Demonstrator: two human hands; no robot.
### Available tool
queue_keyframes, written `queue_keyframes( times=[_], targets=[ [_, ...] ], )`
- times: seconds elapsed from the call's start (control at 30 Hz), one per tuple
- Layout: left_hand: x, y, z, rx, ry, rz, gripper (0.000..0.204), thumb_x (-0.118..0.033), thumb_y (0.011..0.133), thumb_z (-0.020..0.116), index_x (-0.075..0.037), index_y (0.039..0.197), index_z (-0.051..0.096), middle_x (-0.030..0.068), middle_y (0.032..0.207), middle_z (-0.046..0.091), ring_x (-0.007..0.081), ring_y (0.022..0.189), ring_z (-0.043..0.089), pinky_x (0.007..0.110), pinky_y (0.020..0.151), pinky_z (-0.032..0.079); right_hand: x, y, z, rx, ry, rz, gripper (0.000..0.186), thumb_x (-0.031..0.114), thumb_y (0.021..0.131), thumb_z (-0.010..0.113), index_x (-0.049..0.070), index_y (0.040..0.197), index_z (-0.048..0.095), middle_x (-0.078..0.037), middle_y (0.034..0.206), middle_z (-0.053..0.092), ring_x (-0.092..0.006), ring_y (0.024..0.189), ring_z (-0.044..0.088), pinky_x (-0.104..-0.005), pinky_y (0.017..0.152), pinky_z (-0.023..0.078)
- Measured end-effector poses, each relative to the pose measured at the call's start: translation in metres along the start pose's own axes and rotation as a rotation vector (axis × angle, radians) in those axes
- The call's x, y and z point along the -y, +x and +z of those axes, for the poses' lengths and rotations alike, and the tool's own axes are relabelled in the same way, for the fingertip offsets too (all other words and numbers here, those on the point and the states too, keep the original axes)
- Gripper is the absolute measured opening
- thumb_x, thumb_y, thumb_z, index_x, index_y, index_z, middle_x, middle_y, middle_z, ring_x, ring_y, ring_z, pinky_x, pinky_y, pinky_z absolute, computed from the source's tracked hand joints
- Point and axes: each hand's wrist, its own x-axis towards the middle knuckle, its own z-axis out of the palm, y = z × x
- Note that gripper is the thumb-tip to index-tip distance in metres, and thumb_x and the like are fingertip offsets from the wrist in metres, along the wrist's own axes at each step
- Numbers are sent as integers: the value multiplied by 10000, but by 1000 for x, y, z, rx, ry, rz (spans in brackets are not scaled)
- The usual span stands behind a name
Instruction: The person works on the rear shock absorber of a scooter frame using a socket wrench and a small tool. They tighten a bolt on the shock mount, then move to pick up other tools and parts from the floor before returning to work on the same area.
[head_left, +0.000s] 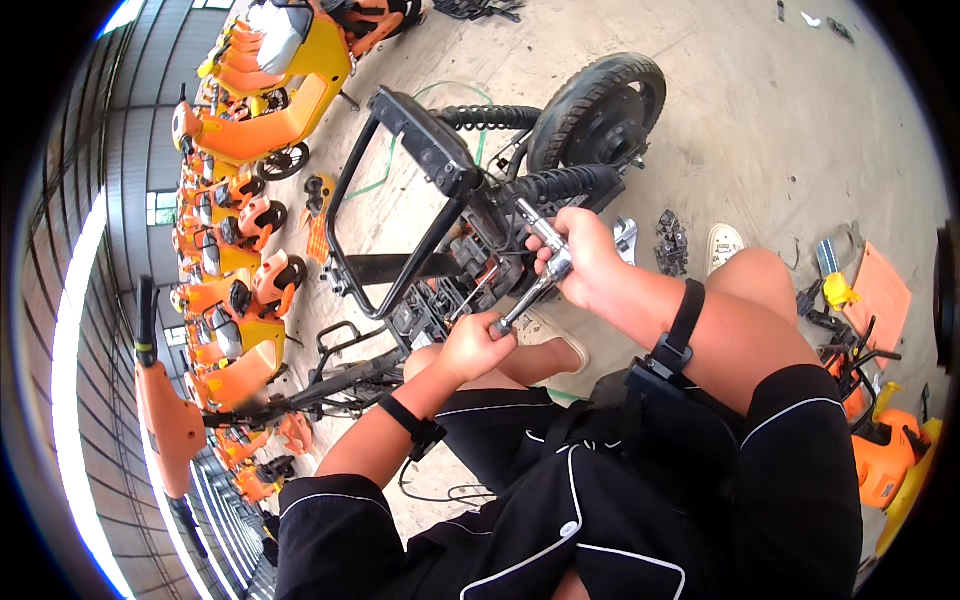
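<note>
My right hand (585,255) is wrapped around a chrome socket wrench (540,232). A slim bar runs from it down to the left, ending in a dark socket (502,327). My left hand (478,348) is closed around that socket end, its fingertips partly hidden. Just beyond both hands lies a stripped electric scooter (430,160), its black tube frame and wiring bare. The rear wheel (600,115) points away to the upper right, between black coil springs (565,185). An orange front panel (170,430) with the handlebar is at the far left.
Rows of orange and yellow scooters (270,120) stand along the left. Small black parts (671,243) and a silver bracket (625,240) lie on the concrete floor near my right foot. To the right are an orange panel (880,300), a yellow-handled tool (838,290) and more scooter parts.
</note>
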Motion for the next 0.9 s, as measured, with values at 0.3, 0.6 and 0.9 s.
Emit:
queue_keyframes(
  times=[0.3, 0.6, 0.9],
  targets=[
    [4, -3, 3, 29, -84, -40, 285, -226, 839, 737, 12, 741, 613, -20, 569, 481, 73, 554, 433, 297, 510, 393, 2, -3, -7, 72, -147, -27, 254, 183, 871, 484, -25, 935, 616, -137, 774, 644, -181, 603, 572, -369, 612, 553],
    [-12, -11, 3, -151, -105, -75, 353, -287, 752, 821, 8, 860, 660, 13, 622, 544, 120, 560, 511, 309, 537, 439, 4, 1, -6, 110, -209, -76, 275, 218, 921, 492, -17, 949, 631, -113, 772, 650, -184, 612, 587, -382, 633, 560],
    [-3, -11, 0, -83, -194, -52, 369, -274, 766, 841, -4, 894, 625, 3, 648, 505, 106, 607, 456, 295, 547, 412, 12, 1, -4, 168, -583, -136, 320, 266, 948, 556, -33, 1013, 650, -95, 754, 658, -173, 612, 626, -324, 616, 539]
  ],
)
